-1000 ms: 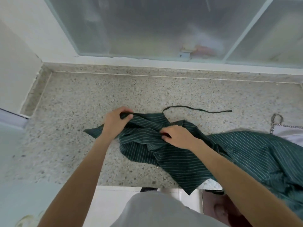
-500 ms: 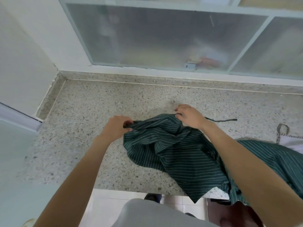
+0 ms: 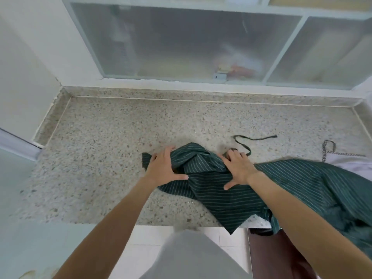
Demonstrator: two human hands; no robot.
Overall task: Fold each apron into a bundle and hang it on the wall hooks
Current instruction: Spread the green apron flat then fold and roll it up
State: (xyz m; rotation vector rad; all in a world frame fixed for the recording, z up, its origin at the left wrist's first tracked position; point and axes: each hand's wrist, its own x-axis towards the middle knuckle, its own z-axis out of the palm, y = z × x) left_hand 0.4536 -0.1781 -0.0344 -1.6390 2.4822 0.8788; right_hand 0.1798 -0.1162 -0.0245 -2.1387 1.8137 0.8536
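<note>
A dark green apron with thin white stripes (image 3: 227, 190) lies crumpled on the speckled stone counter (image 3: 112, 150), its right part trailing off the front edge. My left hand (image 3: 163, 168) presses flat on the apron's left end with fingers spread. My right hand (image 3: 237, 168) presses flat on the bunched cloth just to the right of it. One thin green apron strap (image 3: 255, 138) snakes across the counter behind my right hand. No wall hooks are in view.
A pale cloth with a patterned cord loop (image 3: 330, 152) lies at the counter's right end. Frosted sliding glass panels (image 3: 181, 43) stand behind the counter. A white wall (image 3: 24, 77) bounds the left side. White floor tiles (image 3: 153, 236) show below the counter's front edge.
Both hands let go of the apron's top edge and came down flat on the cloth. The apron's left part now lies folded over and more bunched.
</note>
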